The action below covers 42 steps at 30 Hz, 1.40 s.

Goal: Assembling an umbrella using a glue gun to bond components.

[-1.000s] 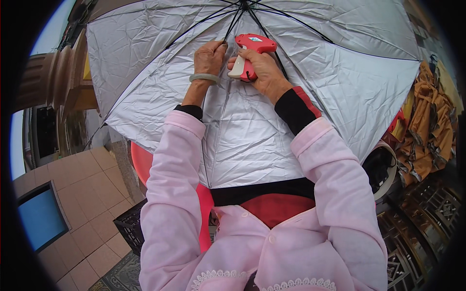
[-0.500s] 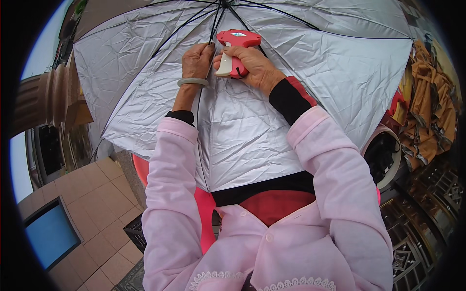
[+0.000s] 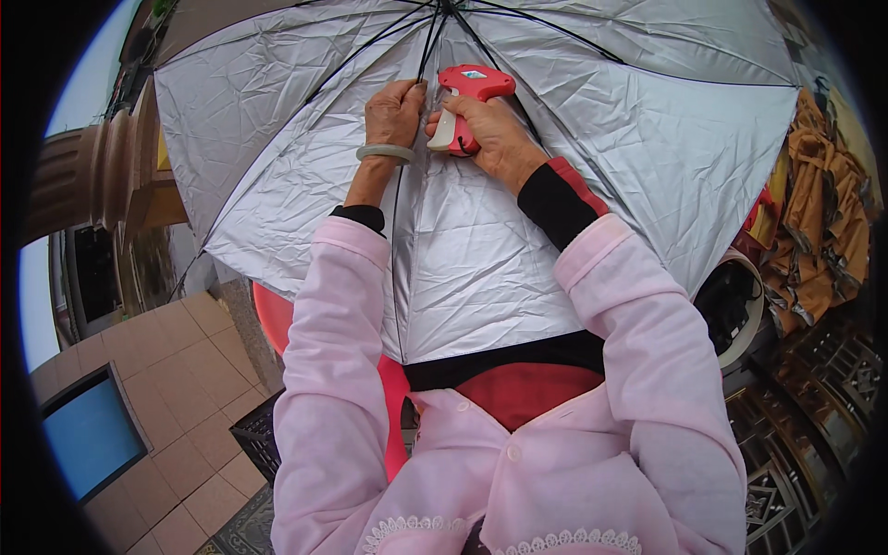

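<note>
A wide open umbrella (image 3: 490, 268), with its silver inner side up, spreads over my lap and beyond my hands. Its thin dark ribs meet at the hub (image 3: 446, 7) at the top edge. My left hand (image 3: 393, 113), with a pale bangle at the wrist, is closed in a pinch on a dark umbrella rib (image 3: 425, 60). Just right of it, my right hand (image 3: 495, 129) grips a red tagging gun (image 3: 476, 85) with a white trigger (image 3: 446, 132). Its head lies close to my left fingertips; whatever is at its tip is too small to make out.
Brown folded umbrellas or cloth bundles (image 3: 814, 203) pile up at the right, above a round pale-rimmed container (image 3: 747, 314) with dark things inside. Carved dark wood (image 3: 786, 453) stands at lower right. A black crate (image 3: 257, 433) and a red rounded edge (image 3: 270, 314) show at left.
Both hands, the tagging gun and the umbrella have shifted slightly to the right in the picture. The white trigger now sits closer to the gun's red handle.
</note>
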Motion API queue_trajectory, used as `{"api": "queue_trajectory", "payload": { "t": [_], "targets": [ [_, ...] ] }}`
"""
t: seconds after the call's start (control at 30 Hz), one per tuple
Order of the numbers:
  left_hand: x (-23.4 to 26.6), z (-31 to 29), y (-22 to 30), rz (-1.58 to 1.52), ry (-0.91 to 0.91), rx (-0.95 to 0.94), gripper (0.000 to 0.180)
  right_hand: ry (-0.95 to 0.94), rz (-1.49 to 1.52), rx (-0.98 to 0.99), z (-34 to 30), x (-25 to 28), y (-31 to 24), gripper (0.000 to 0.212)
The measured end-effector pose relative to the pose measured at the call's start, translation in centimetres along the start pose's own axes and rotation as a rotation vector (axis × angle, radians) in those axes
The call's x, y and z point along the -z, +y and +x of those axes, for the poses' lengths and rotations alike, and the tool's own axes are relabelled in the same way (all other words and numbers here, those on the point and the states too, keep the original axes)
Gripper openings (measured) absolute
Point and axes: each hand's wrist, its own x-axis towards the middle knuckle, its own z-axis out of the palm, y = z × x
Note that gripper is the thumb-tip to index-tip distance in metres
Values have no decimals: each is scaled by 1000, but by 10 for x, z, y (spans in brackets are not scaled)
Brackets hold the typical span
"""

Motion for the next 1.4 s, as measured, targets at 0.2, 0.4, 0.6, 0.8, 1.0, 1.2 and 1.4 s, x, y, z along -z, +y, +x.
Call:
{"api": "queue_trajectory", "payload": {
  "t": [0.2, 0.4, 0.6, 0.8, 1.0, 1.2, 1.4],
  "targets": [
    [0, 1, 1, -20, 0, -47, 17, -82, 44, -32, -1, 1, -7, 26],
    [4, 0, -5, 59, -32, -62, 17, -175, 91, -58, -3, 4, -11, 23],
    [0, -1, -2, 50, -26, -84, 17, -194, 87, -70, -3, 9, -12, 24],
    [2, -1, -4, 94, -23, -96, 17, -226, 97, -84, -1, 12, -10, 26],
    [1, -2, -4, 28, -8, -88, 16, -216, 60, -92, 1, 12, -10, 28],
    [3, -2, 1, 49, -44, -92, 16, -219, 50, -111, 1, 12, -16, 28],
    [7, -3, 0, -107, -101, 22, 16, -231, 61, -122, -3, 8, -19, 28]
  ]
}}
